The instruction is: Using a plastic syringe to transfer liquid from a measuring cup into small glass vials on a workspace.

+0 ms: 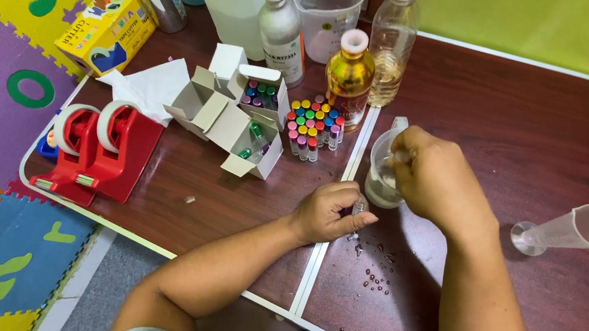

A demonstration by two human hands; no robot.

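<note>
The left hand (326, 212) pinches a tiny clear glass vial (359, 207) just above the dark wooden table (528, 144), beside the small clear plastic beaker (383, 178). The right hand (427, 175) grips something thin (too hidden to name) at the beaker's rim. The vial looks light, slippery and fragile; best held around its body.

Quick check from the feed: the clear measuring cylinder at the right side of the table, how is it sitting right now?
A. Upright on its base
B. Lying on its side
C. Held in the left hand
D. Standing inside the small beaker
B. The clear measuring cylinder lies tipped over on the dark table, base toward the person's right hand, and neither hand touches it.
</note>
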